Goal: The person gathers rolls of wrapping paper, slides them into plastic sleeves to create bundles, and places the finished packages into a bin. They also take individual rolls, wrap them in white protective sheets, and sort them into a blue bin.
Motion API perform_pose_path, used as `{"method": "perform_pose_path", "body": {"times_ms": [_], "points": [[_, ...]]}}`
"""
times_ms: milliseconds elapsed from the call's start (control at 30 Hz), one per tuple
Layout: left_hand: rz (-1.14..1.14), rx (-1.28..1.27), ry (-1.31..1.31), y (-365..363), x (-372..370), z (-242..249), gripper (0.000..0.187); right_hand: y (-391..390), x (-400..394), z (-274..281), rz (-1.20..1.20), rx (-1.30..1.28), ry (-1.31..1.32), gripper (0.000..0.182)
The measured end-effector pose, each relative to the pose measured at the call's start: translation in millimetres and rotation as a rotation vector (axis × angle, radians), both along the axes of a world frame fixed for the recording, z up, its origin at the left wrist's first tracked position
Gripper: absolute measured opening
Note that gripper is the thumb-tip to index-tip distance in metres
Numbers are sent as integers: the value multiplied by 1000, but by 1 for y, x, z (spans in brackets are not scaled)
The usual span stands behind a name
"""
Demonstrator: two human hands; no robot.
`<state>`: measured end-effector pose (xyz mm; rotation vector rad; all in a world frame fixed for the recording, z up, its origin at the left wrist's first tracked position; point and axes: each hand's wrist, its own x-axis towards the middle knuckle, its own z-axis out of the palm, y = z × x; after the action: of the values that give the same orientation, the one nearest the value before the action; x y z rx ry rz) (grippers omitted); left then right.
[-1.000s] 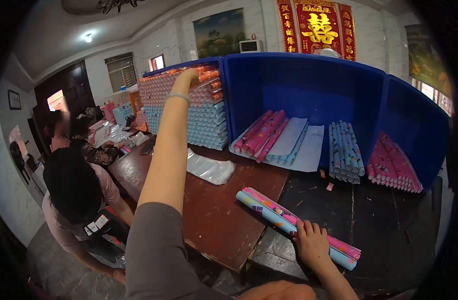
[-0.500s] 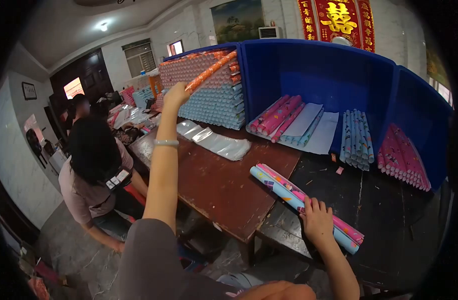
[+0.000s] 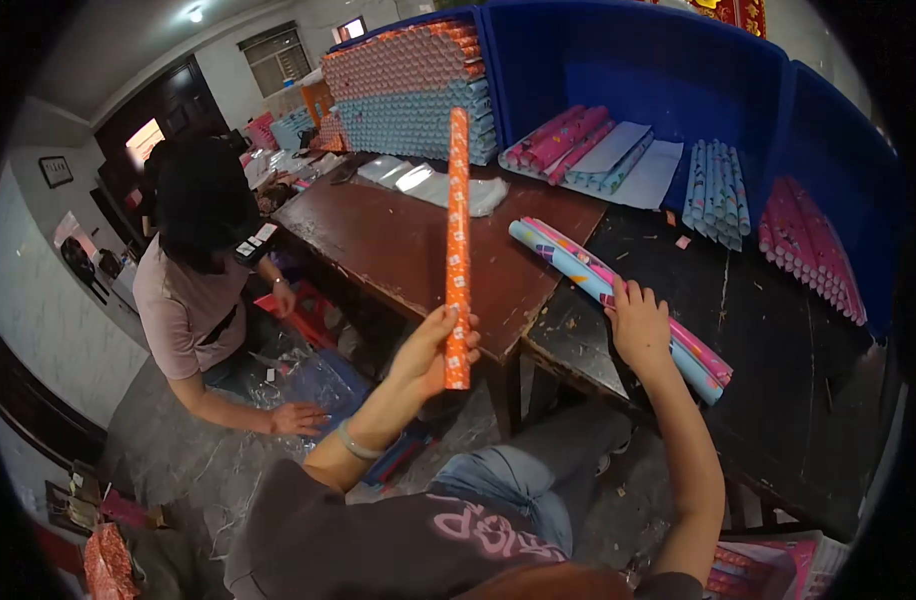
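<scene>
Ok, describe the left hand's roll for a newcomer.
Find the brown table, then the left hand in front of it. That hand holds the long, slim roll: orange with white patterning, unlike the pink and blue rolls under the right hand.

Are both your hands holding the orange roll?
No, only the left hand grips the orange roll, while the right hand rests on the pink and blue rolls.

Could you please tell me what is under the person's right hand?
Long pink and light-blue patterned rolls lie together under the right hand, on the black tabletop. The stretch its palm covers cannot be seen.
</scene>
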<state>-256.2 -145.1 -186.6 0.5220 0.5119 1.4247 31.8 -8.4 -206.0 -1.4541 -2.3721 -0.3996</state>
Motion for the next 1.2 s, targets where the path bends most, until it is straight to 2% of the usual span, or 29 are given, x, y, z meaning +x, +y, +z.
{"method": "perform_pose_path", "body": {"times_ms": [100, 200, 300, 367, 467, 800, 900, 1000, 1067, 1200], "points": [[-110, -59, -177, -19, 64, -15, 21, -1, -1, 1, -17, 4, -11, 51], [-58, -184, -120, -24, 115, -37, 19, 1, 1, 1, -3, 29, -46, 52], [4, -186, -115, -30, 153, -33, 20, 2, 0, 0, -13, 18, -28, 52], [-32, -217, -116, -36, 173, -34, 20, 2, 0, 0, -15, 0, -16, 52], [-108, -206, -169, -37, 200, -61, 19, 5, 1, -1, -15, 2, -30, 53], [-217, -209, -379, -27, 265, -80, 18, 8, 4, 2, 41, -29, -7, 54], [-194, -149, -370, -19, 281, -88, 18, 11, 4, 6, 6, -153, -46, 56], [-315, -220, -412, -17, 288, -85, 22, 18, 3, 10, -27, -310, -38, 58], [-444, -350, -437, -7, 286, -73, 21, 19, 3, 12, -37, -326, -57, 58], [-479, -516, -442, 2, 280, -55, 20, 18, -1, 13, -69, -389, -81, 59]]}}
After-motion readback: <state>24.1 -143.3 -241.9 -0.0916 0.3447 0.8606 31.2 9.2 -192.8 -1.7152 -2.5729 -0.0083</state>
